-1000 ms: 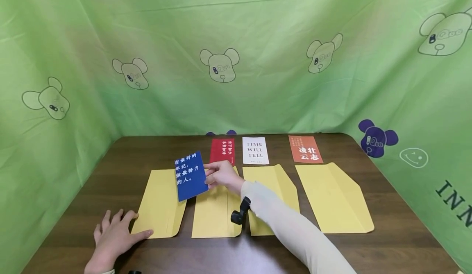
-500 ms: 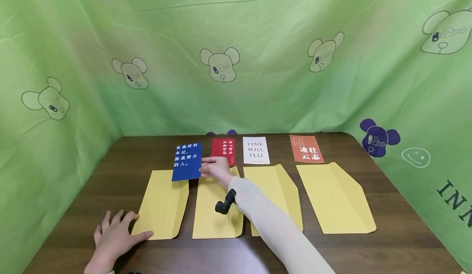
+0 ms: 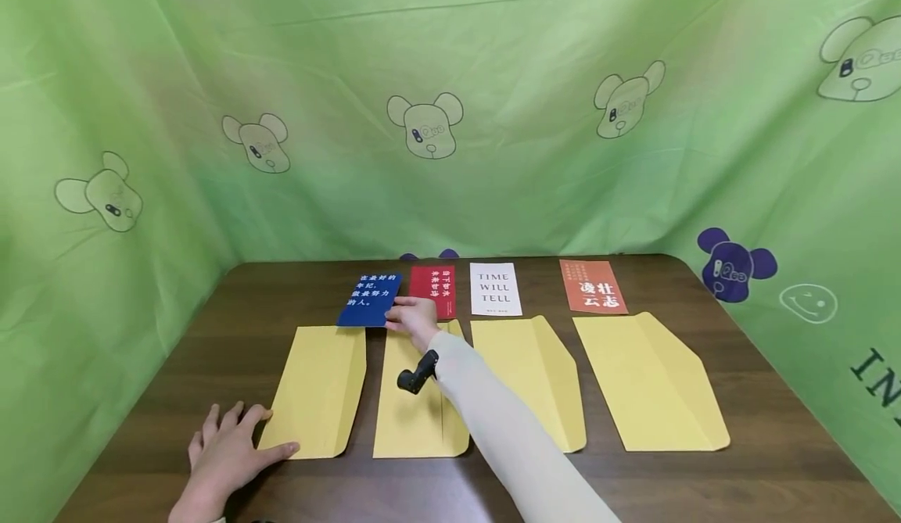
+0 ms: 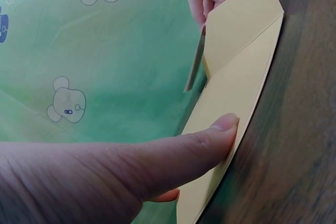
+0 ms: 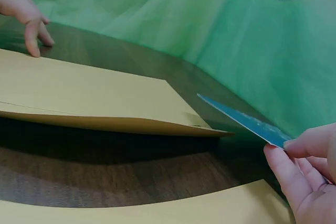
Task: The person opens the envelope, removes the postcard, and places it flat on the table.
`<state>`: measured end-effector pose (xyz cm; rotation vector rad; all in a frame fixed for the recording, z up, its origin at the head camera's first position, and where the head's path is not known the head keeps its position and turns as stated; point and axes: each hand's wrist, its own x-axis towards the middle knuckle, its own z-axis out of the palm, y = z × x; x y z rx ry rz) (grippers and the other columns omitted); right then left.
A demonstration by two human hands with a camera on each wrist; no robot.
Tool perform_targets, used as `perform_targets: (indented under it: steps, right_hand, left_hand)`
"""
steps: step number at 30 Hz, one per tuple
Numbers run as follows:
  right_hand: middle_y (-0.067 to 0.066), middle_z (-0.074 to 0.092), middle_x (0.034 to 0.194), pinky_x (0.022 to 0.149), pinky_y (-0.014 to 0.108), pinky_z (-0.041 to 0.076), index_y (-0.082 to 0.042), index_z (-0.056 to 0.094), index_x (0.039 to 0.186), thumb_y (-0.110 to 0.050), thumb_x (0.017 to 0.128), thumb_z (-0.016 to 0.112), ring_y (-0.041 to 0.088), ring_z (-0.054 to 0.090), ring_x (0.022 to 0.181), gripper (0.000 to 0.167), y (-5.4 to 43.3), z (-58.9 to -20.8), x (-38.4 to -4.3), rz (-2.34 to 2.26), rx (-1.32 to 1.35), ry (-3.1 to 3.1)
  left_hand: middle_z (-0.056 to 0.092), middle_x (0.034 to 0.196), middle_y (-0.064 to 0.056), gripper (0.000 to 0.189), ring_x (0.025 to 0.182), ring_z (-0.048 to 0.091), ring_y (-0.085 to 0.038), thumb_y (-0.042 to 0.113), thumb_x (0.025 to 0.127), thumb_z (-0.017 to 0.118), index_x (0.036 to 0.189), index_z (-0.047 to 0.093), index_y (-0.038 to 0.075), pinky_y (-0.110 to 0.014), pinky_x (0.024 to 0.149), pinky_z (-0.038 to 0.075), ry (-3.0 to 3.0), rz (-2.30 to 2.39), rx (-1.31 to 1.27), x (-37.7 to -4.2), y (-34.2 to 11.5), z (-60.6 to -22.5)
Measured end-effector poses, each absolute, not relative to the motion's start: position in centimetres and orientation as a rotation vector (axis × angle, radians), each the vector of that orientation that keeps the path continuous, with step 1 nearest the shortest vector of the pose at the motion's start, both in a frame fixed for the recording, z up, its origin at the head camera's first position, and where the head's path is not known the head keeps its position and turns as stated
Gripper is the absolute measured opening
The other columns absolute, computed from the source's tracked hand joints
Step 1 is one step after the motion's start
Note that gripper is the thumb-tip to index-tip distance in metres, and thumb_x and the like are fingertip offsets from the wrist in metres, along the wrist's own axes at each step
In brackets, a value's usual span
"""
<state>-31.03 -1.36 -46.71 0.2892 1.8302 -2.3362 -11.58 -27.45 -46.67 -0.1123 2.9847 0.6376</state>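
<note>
My right hand point(image 3: 415, 321) pinches the lower right corner of a blue card point(image 3: 369, 301) with white lettering, between thumb and fingers. In the right wrist view the card point(image 5: 247, 123) is tilted and held above the table, apart from the leftmost yellow envelope point(image 5: 94, 85). Seen from the head, its lower edge lies at the far end of that envelope point(image 3: 317, 390). My left hand point(image 3: 227, 456) is spread at the near left corner of the same envelope, its thumb point(image 4: 210, 140) resting on top and its fingertips at the left edge.
Three more yellow envelopes point(image 3: 418, 410) point(image 3: 521, 374) point(image 3: 647, 386) lie in a row to the right. Behind them are a red card point(image 3: 436, 288), a white card point(image 3: 496, 288) and an orange card point(image 3: 593, 287). A green printed curtain point(image 3: 422, 202) encloses the dark wooden table point(image 3: 183, 367).
My right hand has carried the blue card away from me, from over the leftmost envelope to its far end, and lowered it. My left hand has stayed on the envelope.
</note>
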Motion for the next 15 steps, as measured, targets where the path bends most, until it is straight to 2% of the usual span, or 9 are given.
perform_targets:
  steps: [10, 15]
  right_hand:
    - [0.031, 0.058, 0.128, 0.074, 0.044, 0.058, 0.012, 0.054, 0.134, 0.016, 0.087, 0.060, 0.041, 0.066, 0.106, 0.047, -1.97, -46.14, -31.17, -2.351, 0.326, 1.761]
    - [0.032, 0.055, 0.131, 0.076, 0.045, 0.058, 0.012, 0.051, 0.136, 0.016, 0.090, 0.056, 0.042, 0.063, 0.112, 0.047, -2.18, -45.92, -31.77, -2.399, 0.351, 1.671]
  left_hand:
    - [0.026, 0.147, -0.041, 0.087, 0.137, 0.005, -0.063, 0.067, 0.074, 0.074, 0.133, 0.055, 0.005, -0.077, 0.099, 0.012, 2.973, 0.631, -0.134, -11.44, -27.56, -46.96]
    - [0.026, 0.147, -0.041, 0.086, 0.137, 0.005, -0.063, 0.067, 0.074, 0.074, 0.132, 0.055, 0.006, -0.077, 0.099, 0.013, 2.976, 0.617, -0.130, -11.64, -27.43, -46.85]
